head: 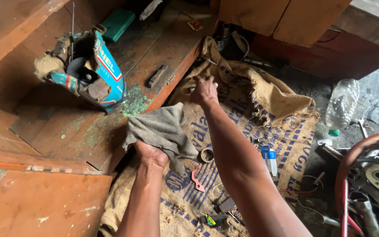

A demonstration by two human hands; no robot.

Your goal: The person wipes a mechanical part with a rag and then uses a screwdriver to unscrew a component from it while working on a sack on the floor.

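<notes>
1. Left hand [151,154] raised over the burlap sack [281,140], fingers shut round a grey rag [161,129]; cloth bunched at the fist, loose end hanging free.
2. Right hand [204,91] stretched to the sack's far edge, beside the wooden step [110,101]. Fingers curled down on something small there; grip hidden, cannot tell if anything is held.
3. Sack spread flat on the floor, seemingly as a work mat: metal ring [206,154], pink gasket [197,177] and small blue-and-white box [269,159] lying loose on it.
4. Torn blue container [95,72] lying on the step; clear plastic bottle [342,104] lying right of the sack.
</notes>
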